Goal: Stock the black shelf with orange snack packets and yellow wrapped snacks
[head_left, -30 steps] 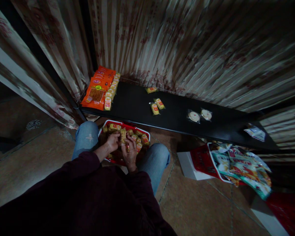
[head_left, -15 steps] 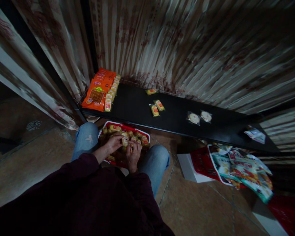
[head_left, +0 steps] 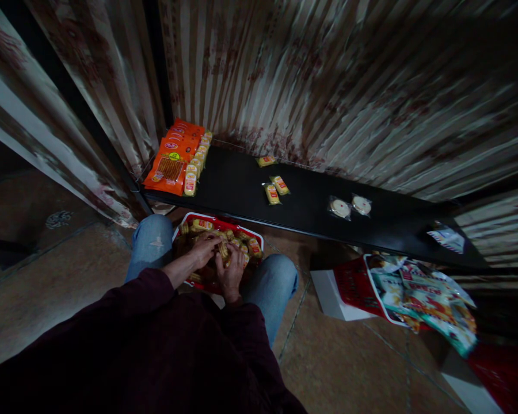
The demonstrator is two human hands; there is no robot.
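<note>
Between my knees stands a red basket (head_left: 261, 236) with a white rim, filled with small yellow wrapped snack packs (head_left: 254, 247). Over it, my left hand (head_left: 206, 248) has its fingertips closed on a wrapped snack pack (head_left: 223, 248). My right hand (head_left: 231, 273) grips the same pack from the right, its fingers bent round the lower side. Both hands partly cover the pack, and its label cannot be read.
A low black shelf (head_left: 311, 198) runs behind the basket. On it lie orange snack bags (head_left: 170, 164), a row of yellow packs (head_left: 190, 183), loose yellow packs (head_left: 273, 194) and round white wrapped snacks (head_left: 340, 207). Another red basket (head_left: 356, 287) holds large bags (head_left: 427, 293).
The pack between my hands has turned, and my right hand has shifted slightly left. My left fingers have moved a little further over the pack. The things on the shelf stay put.
</note>
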